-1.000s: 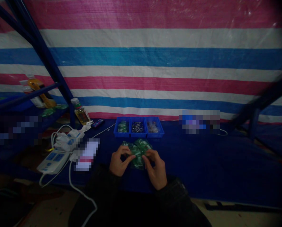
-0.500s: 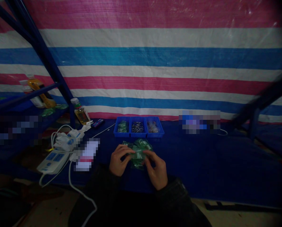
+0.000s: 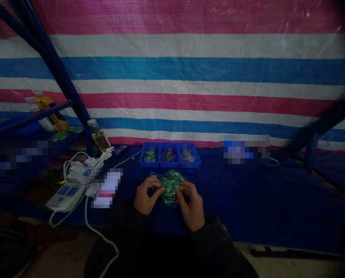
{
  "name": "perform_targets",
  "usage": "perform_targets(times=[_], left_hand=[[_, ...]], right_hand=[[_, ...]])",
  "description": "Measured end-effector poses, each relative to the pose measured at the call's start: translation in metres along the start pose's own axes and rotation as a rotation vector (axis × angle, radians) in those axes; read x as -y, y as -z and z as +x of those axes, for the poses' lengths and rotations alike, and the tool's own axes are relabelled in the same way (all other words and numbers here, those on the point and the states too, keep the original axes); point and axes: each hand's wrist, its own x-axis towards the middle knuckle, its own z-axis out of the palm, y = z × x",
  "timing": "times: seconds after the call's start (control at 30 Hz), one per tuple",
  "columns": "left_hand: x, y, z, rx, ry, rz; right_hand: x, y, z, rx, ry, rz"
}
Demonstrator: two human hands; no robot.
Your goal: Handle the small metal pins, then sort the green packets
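Observation:
Small green plastic bags lie in a loose pile on the blue table, right in front of me. My left hand is closed in a pinch at the left side of one green bag above the pile. From the other side, my right hand pinches the same bag between thumb and fingers. What is inside the bag is too dim to make out. Just behind the pile stand three joined blue bins: green packets on the left, metal screws in the middle, small clear bags on the right.
To the left are a white power strip with plugs and cables, a blurred-out phone and a bottle. A pixelated object sits at the back right. Blue metal posts frame the table before a striped tarp.
The fingers of both hands have shifted slightly on the green bag, and the left thumb and fingertips have drawn closer together. The bins and other objects stay put.

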Motion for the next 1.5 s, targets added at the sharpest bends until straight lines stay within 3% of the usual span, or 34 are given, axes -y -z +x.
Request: perform_targets(times=[0.23,0.43,0.63,0.87,1.03,1.5], left_hand=[[0.0016,0.0039,0.0059,0.064,-0.152,0.035],[0.0038,0.0041,0.0058,0.059,-0.138,-0.002],[-0.0025,0.0054,0.006,0.02,-0.121,0.011],[-0.001,0.0009,0.0003,0.011,0.051,-0.028],[-0.0026,0.0024,0.0017,0.1,-0.029,-0.024],[-0.0025,0.0051,0.0048,0.086,-0.105,-0.031]], right_hand=[[0.0067,0.0056,0.0014,0.009,0.034,-0.071],[-0.0014,0.0043,0.001,0.035,0.046,-0.076],[0.0054,0.0038,0.0053,0.034,0.091,-0.099],[0.0018,0.0013,0.0001,0.013,-0.003,-0.02],[0.0003,0.002,-0.0007,0.011,-0.008,-0.021],[0.0017,0.0059,0.0021,0.051,0.081,-0.12]])
